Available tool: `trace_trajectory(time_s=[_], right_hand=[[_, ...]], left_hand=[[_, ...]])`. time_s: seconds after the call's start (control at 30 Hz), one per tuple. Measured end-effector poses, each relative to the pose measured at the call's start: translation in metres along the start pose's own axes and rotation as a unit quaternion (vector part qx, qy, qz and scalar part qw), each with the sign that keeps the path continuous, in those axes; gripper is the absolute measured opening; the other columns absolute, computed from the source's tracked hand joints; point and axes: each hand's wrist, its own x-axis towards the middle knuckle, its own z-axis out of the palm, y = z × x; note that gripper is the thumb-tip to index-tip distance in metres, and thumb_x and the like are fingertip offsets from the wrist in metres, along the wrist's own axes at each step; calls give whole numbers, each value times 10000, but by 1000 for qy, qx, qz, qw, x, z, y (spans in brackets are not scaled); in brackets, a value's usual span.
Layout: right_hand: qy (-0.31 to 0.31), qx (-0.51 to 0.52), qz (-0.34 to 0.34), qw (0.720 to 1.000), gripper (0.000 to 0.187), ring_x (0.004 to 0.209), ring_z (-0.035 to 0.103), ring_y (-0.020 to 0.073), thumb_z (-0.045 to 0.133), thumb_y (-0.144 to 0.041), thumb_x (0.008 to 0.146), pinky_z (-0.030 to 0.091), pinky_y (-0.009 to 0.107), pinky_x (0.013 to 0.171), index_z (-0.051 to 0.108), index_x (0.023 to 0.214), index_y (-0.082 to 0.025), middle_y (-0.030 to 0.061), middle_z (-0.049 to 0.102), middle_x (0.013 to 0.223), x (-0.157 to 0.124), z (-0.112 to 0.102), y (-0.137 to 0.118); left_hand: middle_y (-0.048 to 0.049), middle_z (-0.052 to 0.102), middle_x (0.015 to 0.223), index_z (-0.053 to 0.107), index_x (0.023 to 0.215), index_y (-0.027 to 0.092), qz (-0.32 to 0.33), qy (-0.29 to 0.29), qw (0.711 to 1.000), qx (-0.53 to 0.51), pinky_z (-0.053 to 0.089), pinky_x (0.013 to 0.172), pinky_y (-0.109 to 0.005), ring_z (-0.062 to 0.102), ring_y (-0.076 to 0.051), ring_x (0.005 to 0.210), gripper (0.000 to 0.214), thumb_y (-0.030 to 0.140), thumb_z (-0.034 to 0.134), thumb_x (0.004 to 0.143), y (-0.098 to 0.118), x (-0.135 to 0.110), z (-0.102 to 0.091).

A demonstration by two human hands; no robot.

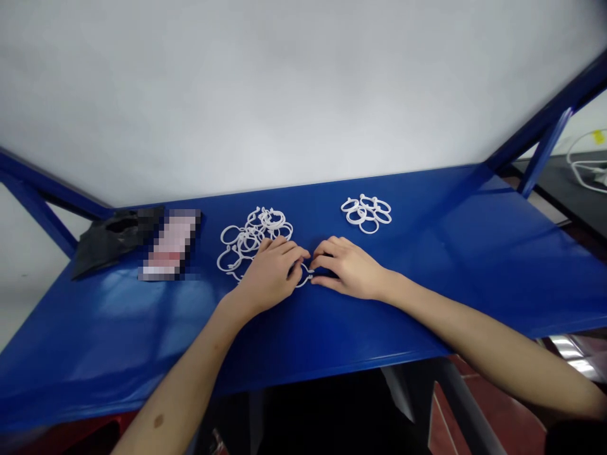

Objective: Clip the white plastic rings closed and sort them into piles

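Observation:
A white plastic ring (303, 282), with a gap between its knobbed ends, lies between my two hands low over the blue tabletop. My left hand (274, 270) is closed around its left side, thumb and fingers bent, hiding much of it. On the other side my right hand (349, 268) has curled fingers, its thumb and fingertips at the knobbed ends. Behind and left of my left hand is a tangled heap of similar white rings (231, 235), several showing open gaps. A smaller cluster of white rings (368, 225) lies farther back on the right.
On the left of the blue table (474, 253) are a crumpled black bag (107, 243) and a blurred-out flat item (171, 243). A pale wall (303, 95) rises behind the table. Blue frame bars (545, 151) flank it, and a white cable (585, 170) lies at far right.

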Motion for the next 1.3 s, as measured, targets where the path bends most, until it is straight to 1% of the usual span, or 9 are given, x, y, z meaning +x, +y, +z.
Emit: trace_trajectory(time_s=[0.1, 0.27, 0.4, 0.57, 0.63, 0.77, 1.0, 1.13, 1.3], right_hand=[[10, -10, 2, 1000, 211, 975, 586, 240, 584, -347, 978, 484, 408, 857, 684, 1054, -178, 105, 651, 1061, 1, -1, 1], [70, -50, -12, 996, 254, 952, 593, 245, 491, -319, 1019, 504, 421, 831, 671, 1110, -166, 117, 670, 1079, 0, -11, 5], [116, -67, -30, 991, 263, 940, 620, 241, 471, -315, 1029, 528, 408, 806, 659, 1145, -172, 117, 682, 1083, -2, -15, 4], [179, 59, 72, 979, 253, 923, 684, 212, 529, -354, 1007, 563, 364, 787, 589, 1193, -193, 87, 713, 1037, -4, -14, 0], [168, 127, 103, 972, 277, 857, 698, 186, 572, -381, 986, 566, 329, 742, 562, 1193, -198, 61, 724, 997, -4, -12, -1], [152, 199, 105, 963, 231, 765, 688, 144, 564, -341, 992, 550, 281, 700, 547, 1169, -193, 39, 728, 965, -4, -8, -2], [167, 164, 89, 968, 198, 730, 683, 139, 547, -280, 1003, 537, 258, 654, 576, 1172, -181, 24, 714, 877, -4, -6, -1], [169, 132, 50, 975, 212, 857, 702, 157, 507, -240, 1020, 564, 288, 750, 600, 1202, -181, 70, 728, 1042, -5, -7, -3], [164, 118, 22, 979, 217, 836, 677, 164, 474, -219, 1032, 560, 297, 735, 625, 1177, -160, 77, 704, 965, -6, -8, -7]], left_hand=[[-44, 710, 962, 681, 1015, 228, -4, 6, 1000, 7, 425, 885, -426, 596, -235, 975, 236, 142, 478, 930, 0, 1, 2], [-49, 717, 970, 683, 1059, 226, -19, 31, 999, 8, 439, 873, -429, 601, -246, 978, 185, 246, 520, 973, -3, 2, 4], [-29, 719, 934, 673, 1008, 228, -27, 57, 997, -46, 462, 875, -411, 615, -210, 901, 146, 307, 554, 981, -4, 4, 3], [4, 696, 814, 669, 903, 224, -113, 124, 975, -147, 496, 731, -314, 618, -156, 734, 91, 303, 631, 928, 0, 6, -5], [12, 695, 796, 673, 880, 225, -147, 127, 963, -185, 483, 658, -286, 602, -139, 677, 117, 331, 641, 918, 2, 6, -8], [16, 688, 773, 681, 869, 224, -166, 102, 949, -247, 457, 598, -259, 595, -127, 656, 178, 387, 627, 919, 6, 7, -11], [11, 716, 883, 685, 984, 235, -164, 68, 943, -283, 479, 691, -266, 628, -132, 743, 197, 397, 582, 939, 10, 6, -6], [22, 695, 802, 670, 902, 222, -159, 61, 945, -279, 451, 658, -252, 596, -121, 693, 196, 367, 549, 955, 14, 7, -6], [44, 648, 681, 642, 778, 205, -152, 61, 948, -273, 404, 614, -239, 551, -103, 609, 214, 316, 562, 943, 18, 7, -5]])
